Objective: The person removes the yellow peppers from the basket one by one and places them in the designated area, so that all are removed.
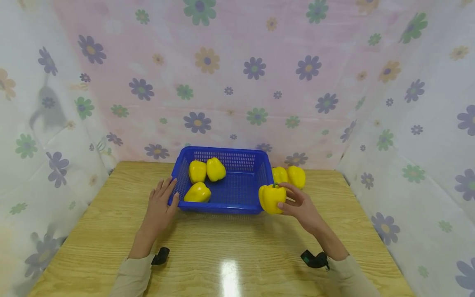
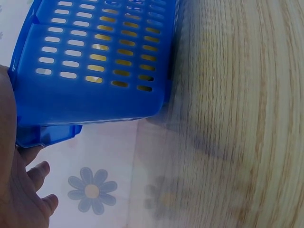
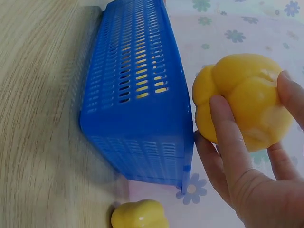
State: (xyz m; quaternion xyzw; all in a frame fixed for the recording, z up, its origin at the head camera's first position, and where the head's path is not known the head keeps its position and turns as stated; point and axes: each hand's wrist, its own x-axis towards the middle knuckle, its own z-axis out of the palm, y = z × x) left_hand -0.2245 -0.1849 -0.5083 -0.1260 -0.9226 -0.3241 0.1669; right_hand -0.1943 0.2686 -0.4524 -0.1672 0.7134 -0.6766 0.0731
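Note:
My right hand [image 1: 302, 208] holds a yellow bell pepper [image 1: 272, 199] over the near right corner of a blue plastic basket [image 1: 226, 207]. In the right wrist view, fingers and thumb wrap the pepper [image 3: 249, 102] above the rim. My left hand [image 1: 160, 209] rests against the basket's left side with its fingers spread; the left wrist view shows it touching the rim. Inside the basket lie a pepper [image 1: 197, 171] at the back left, another pepper [image 1: 215, 169] beside it, and a third pepper [image 1: 198, 193] near the front left.
Just right of the basket, a pepper [image 1: 280, 175], partly hidden, and another pepper [image 1: 296, 177] sit on the wooden table [image 1: 222, 239]. A flower-patterned curtain [image 1: 230, 82] hangs behind and along both sides. Each wrist wears a black device.

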